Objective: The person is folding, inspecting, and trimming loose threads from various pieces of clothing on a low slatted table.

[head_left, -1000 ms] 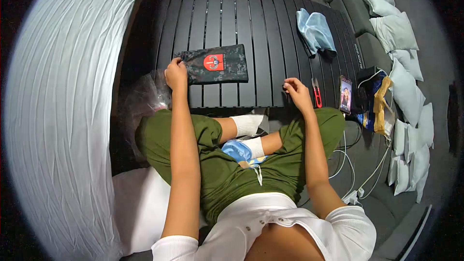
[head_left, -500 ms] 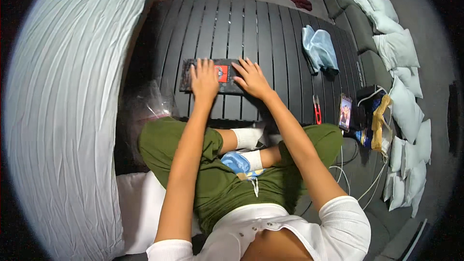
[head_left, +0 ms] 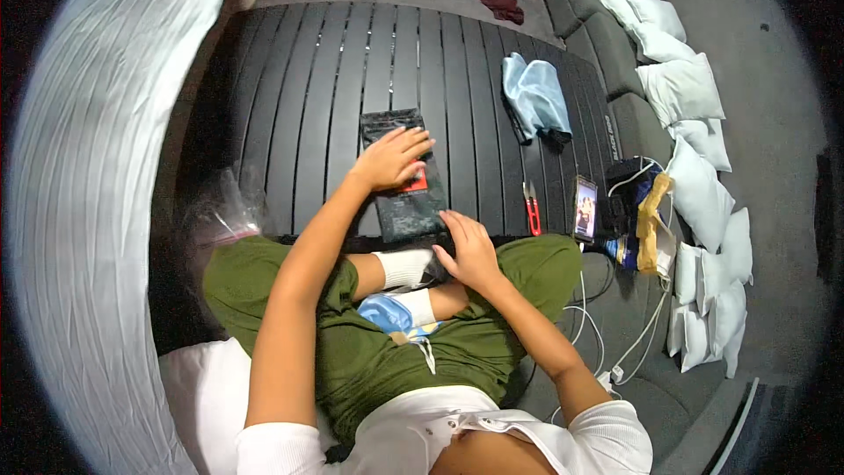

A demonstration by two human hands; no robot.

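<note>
Head view, centre of the frame: a dark flat pouch with a red label lies lengthwise on the black slatted table, its near end at the table's front edge. The left hand rests flat on its middle, fingers spread and covering part of the label. The right hand lies open, fingers loosely together, at the pouch's near right corner, gripping nothing.

Judging by this, the pouch is being flattened or steadied under both palms. Any next move would call for one hand to keep it pinned while the other works along it, since the smooth pouch could slide on the slats.

Right of centre lie small red-handled snips, a phone and a light blue cloth. At the left edge of the table sits crumpled clear plastic, hard to make out. What the pouch contains cannot be told, and the blue item in the lap is partly hidden by the legs.
</note>
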